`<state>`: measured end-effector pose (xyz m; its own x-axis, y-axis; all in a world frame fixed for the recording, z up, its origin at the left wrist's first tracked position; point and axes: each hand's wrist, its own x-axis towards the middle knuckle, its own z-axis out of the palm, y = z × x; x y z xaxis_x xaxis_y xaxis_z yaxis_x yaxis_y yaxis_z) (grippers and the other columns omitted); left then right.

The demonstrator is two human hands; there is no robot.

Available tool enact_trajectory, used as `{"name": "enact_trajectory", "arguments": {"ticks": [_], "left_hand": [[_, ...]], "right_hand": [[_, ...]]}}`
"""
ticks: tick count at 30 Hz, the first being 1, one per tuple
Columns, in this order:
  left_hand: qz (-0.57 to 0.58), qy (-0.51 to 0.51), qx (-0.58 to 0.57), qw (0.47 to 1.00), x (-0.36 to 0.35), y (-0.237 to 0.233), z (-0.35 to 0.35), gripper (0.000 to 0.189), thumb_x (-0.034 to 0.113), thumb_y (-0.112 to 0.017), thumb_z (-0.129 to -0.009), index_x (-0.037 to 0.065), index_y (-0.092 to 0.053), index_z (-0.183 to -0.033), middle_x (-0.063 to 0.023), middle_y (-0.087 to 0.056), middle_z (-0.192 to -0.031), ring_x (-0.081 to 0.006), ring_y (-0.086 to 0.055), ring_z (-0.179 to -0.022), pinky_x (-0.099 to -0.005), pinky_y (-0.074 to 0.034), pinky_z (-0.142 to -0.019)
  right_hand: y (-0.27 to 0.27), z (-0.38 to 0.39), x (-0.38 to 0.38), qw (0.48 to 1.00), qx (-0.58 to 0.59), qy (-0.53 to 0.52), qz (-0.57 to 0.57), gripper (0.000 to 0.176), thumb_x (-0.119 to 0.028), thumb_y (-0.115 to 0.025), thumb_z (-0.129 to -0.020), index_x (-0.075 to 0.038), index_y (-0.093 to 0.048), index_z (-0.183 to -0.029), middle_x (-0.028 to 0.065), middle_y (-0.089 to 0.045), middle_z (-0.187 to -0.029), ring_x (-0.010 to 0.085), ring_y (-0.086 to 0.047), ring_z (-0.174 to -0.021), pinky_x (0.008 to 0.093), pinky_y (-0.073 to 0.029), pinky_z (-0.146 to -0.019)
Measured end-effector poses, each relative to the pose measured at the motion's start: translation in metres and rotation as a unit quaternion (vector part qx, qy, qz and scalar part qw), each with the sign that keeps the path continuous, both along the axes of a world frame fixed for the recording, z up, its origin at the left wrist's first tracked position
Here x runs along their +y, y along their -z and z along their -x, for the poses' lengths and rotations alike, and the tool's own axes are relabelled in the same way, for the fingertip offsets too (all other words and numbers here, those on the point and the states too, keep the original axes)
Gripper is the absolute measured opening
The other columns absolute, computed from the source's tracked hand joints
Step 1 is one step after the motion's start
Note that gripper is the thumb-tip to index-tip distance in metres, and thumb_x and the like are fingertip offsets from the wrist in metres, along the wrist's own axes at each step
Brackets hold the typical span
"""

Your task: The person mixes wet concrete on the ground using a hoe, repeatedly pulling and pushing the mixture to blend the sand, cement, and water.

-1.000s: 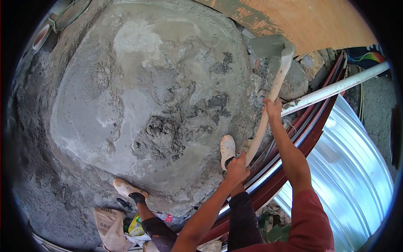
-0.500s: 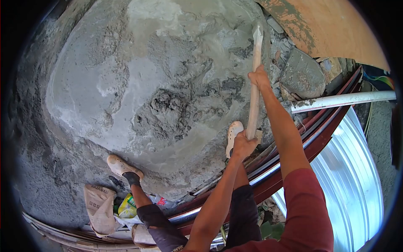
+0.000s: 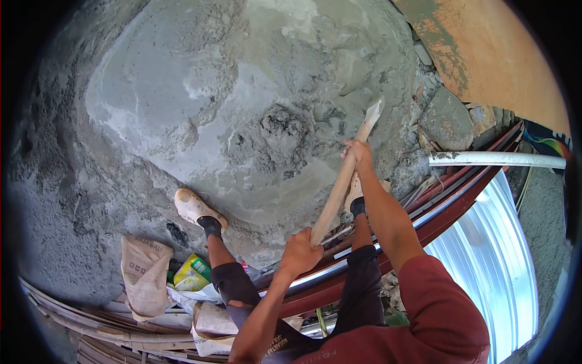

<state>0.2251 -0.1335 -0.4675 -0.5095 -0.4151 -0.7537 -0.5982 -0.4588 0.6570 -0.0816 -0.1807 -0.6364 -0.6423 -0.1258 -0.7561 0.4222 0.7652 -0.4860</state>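
Both hands are closed around the long wooden handle of a hoe [image 3: 337,195]. My left hand [image 3: 302,253] grips its near end, in front of my legs. Farther up the shaft, my right hand [image 3: 357,153] wraps it below the pale far tip. The hoe's blade is hidden, apparently down in the wet grey mortar [image 3: 242,109]. A rough, lumpy mound [image 3: 282,136] rises in the mortar, left of my right hand. The handle slants from lower left to upper right.
My feet, in beige clogs [image 3: 197,206], stand at the mortar's near edge. A paper cement bag [image 3: 145,276] and a yellow-green packet [image 3: 193,274] lie lower left. Right are a stone slab [image 3: 447,121], a white pipe [image 3: 497,159], corrugated metal sheets [image 3: 491,242] and a plywood board [image 3: 491,48].
The hoe has come back toward my body, and its handle leans more to the right at the far end. My left hand has moved left and nearer to me; the right hand has also drawn nearer.
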Motion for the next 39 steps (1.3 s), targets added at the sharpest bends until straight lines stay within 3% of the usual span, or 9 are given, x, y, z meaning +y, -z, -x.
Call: {"name": "enact_trajectory", "arguments": {"ticks": [2, 6, 13, 17, 21, 22, 27, 32, 39], "left_hand": [[-0.001, 0.023, -0.030, 0.999, -0.029, -0.018, -0.050, 0.026, 0.016, -0.062, -0.075, -0.004, -0.060, -0.092, -0.0304, -0.064, -0.083, -0.0468, -0.063, -0.086, -0.0496, -0.050, -0.079], [0.074, 0.088, -0.042, 0.992, -0.042, -0.028, -0.174, 0.023, 0.012, -0.064, -0.074, -0.001, -0.061, -0.094, -0.0290, -0.065, -0.080, -0.0463, -0.064, -0.083, -0.0519, -0.051, -0.079], [0.160, 0.136, -0.243, 0.947, -0.004, -0.067, -0.315, 0.017, 0.007, -0.068, -0.068, 0.006, -0.062, -0.083, -0.0197, -0.067, -0.076, -0.0422, -0.065, -0.076, -0.0503, -0.052, -0.071], [0.199, 0.124, -0.186, 0.954, 0.010, -0.042, -0.269, 0.026, 0.005, -0.070, -0.064, 0.006, -0.061, -0.089, -0.0217, -0.067, -0.077, -0.0404, -0.066, -0.078, -0.0477, -0.053, -0.069], [0.030, 0.104, 0.040, 0.993, 0.008, -0.005, -0.079, 0.039, 0.024, -0.075, -0.081, 0.000, -0.058, -0.106, -0.0274, -0.066, -0.083, -0.0462, -0.065, -0.084, -0.0489, -0.051, -0.073], [0.066, 0.064, 0.069, 0.993, 0.020, 0.006, -0.026, 0.039, 0.025, -0.073, -0.082, -0.002, -0.057, -0.105, -0.0300, -0.065, -0.088, -0.0477, -0.064, -0.087, -0.0501, -0.050, -0.076], [-0.019, -0.067, 0.087, 0.994, 0.026, 0.037, 0.173, 0.039, 0.021, -0.066, -0.081, -0.005, -0.056, -0.109, -0.0339, -0.063, -0.097, -0.0486, -0.060, -0.098, -0.0500, -0.049, -0.089], [-0.057, -0.084, 0.039, 0.994, 0.052, 0.019, 0.145, 0.039, 0.015, -0.064, -0.076, -0.005, -0.056, -0.109, -0.0324, -0.064, -0.097, -0.0481, -0.061, -0.098, -0.0503, -0.050, -0.087], [-0.025, 0.059, -0.025, 0.998, 0.001, -0.031, 0.030, 0.035, 0.013, -0.064, -0.078, -0.004, -0.054, -0.107, -0.0325, -0.064, -0.095, -0.0489, -0.062, -0.093, -0.0524, -0.049, -0.086]], "right_hand": [[-0.002, -0.057, -0.009, 0.991, -0.078, 0.088, 0.064, 0.009, -0.002, -0.064, -0.080, 0.000, -0.058, -0.086, 0.0061, -0.052, -0.071, 0.0181, -0.051, -0.051, 0.0317, -0.046, -0.045], [0.004, -0.175, 0.000, 0.961, -0.166, 0.195, 0.107, 0.009, -0.001, -0.062, -0.080, -0.002, -0.054, -0.081, 0.0045, -0.046, -0.069, 0.0167, -0.046, -0.053, 0.0329, -0.044, -0.047], [-0.100, -0.310, 0.018, 0.917, -0.302, 0.246, 0.085, 0.012, -0.003, -0.064, -0.081, -0.004, -0.052, -0.083, 0.0050, -0.046, -0.073, 0.0195, -0.050, -0.061, 0.0376, -0.048, -0.057], [-0.123, -0.253, 0.025, 0.934, -0.228, 0.260, 0.090, 0.013, -0.003, -0.064, -0.080, -0.003, -0.052, -0.085, 0.0052, -0.046, -0.072, 0.0196, -0.051, -0.061, 0.0382, -0.048, -0.057], [-0.082, -0.068, 0.023, 0.983, 0.008, 0.117, 0.138, 0.011, -0.003, -0.063, -0.079, 0.002, -0.055, -0.085, 0.0057, -0.049, -0.065, 0.0169, -0.048, -0.049, 0.0341, -0.046, -0.044], [-0.078, -0.022, 0.012, 0.987, 0.035, 0.099, 0.118, 0.008, -0.003, -0.060, -0.082, 0.003, -0.058, -0.086, 0.0053, -0.048, -0.064, 0.0166, -0.047, -0.049, 0.0324, -0.045, -0.045], [-0.017, 0.139, -0.014, 0.991, 0.113, -0.068, 0.002, 0.007, -0.004, -0.061, -0.078, 0.002, -0.057, -0.076, 0.0080, -0.051, -0.061, 0.0207, -0.052, -0.046, 0.0353, -0.048, -0.042], [-0.016, 0.102, -0.004, 0.972, 0.084, -0.199, -0.096, 0.009, -0.006, -0.060, -0.074, 0.003, -0.056, -0.073, 0.0101, -0.053, -0.060, 0.0227, -0.053, -0.044, 0.0378, -0.049, -0.041], [-0.026, 0.005, 0.035, 0.999, -0.028, -0.027, -0.011, 0.010, -0.006, -0.049, -0.079, 0.001, -0.056, -0.076, 0.0106, -0.052, -0.062, 0.0227, -0.052, -0.047, 0.0371, -0.048, -0.044]]}}
